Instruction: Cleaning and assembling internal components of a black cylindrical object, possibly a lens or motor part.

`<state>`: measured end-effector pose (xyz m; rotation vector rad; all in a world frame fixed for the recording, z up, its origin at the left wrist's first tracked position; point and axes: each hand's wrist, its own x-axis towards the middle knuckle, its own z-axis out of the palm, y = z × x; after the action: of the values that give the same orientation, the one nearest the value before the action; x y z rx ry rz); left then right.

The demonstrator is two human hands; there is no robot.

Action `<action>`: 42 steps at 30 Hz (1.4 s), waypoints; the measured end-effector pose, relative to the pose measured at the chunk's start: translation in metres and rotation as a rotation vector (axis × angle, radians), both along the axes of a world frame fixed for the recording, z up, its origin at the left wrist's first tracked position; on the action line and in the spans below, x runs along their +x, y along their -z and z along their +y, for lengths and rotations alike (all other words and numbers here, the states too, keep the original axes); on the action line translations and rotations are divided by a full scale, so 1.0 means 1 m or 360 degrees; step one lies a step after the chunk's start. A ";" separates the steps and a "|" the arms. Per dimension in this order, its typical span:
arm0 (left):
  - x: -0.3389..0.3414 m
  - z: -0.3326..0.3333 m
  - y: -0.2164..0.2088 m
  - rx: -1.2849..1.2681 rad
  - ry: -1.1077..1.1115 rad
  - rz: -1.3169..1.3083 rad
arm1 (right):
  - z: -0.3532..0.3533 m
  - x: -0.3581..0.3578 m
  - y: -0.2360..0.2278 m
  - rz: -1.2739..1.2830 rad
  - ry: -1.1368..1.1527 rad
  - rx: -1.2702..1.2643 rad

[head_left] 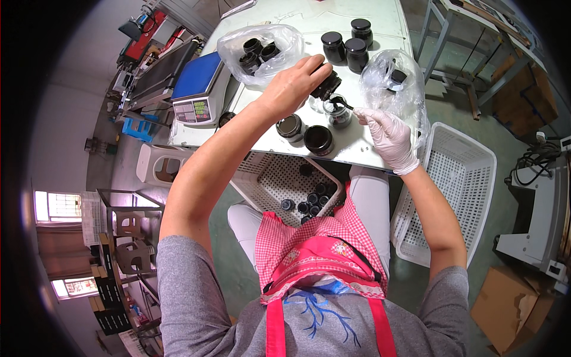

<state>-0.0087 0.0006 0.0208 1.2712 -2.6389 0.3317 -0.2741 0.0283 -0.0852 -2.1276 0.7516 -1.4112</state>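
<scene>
My bare left hand (297, 83) grips a dark jar (326, 86) and holds it tilted, mouth downward, above a clear glass jar (339, 118) on the table. My right hand (388, 137), in a white glove, pinches a thin black tool (342, 102), which looks like a small spoon. Its tip is by the tilted jar's mouth, just over the clear jar. Nearer me, an open jar with dark contents (319, 140) and another dark-filled jar (290, 127) stand side by side. Several black-lidded jars (357, 55) are grouped farther back.
A plastic bag (290, 38) with open black jars lies back left, beside a blue-topped scale (196, 83). Another clear bag (380, 71) is at right. Below the table's edge sit a crate of small jars (262, 178) and a white basket (479, 178).
</scene>
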 end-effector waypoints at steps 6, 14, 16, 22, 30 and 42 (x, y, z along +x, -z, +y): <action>-0.001 0.000 0.001 0.0007 0.0003 -0.0005 | 0.001 -0.001 0.000 0.0027 0.0005 0.0012; -0.001 -0.001 0.000 0.0030 -0.0006 0.0009 | 0.000 -0.002 0.004 0.0007 -0.0016 0.0025; 0.000 0.000 0.000 -0.0004 -0.0012 0.0036 | 0.000 -0.001 0.004 -0.0005 -0.0018 0.0016; 0.004 0.003 -0.004 0.0053 -0.0120 0.0450 | -0.001 -0.002 0.001 0.0061 -0.0005 0.0046; 0.021 0.008 0.001 0.0118 -0.0259 0.1203 | -0.005 0.004 0.002 0.0122 0.0074 0.0027; 0.037 0.065 0.031 0.0543 -0.0271 0.2209 | -0.002 0.004 -0.002 0.0131 0.0049 0.0037</action>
<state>0.0279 0.0656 -0.0104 1.1263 -1.3951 -0.7539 -0.2705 0.0265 -0.0834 -2.1762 0.8309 -1.3309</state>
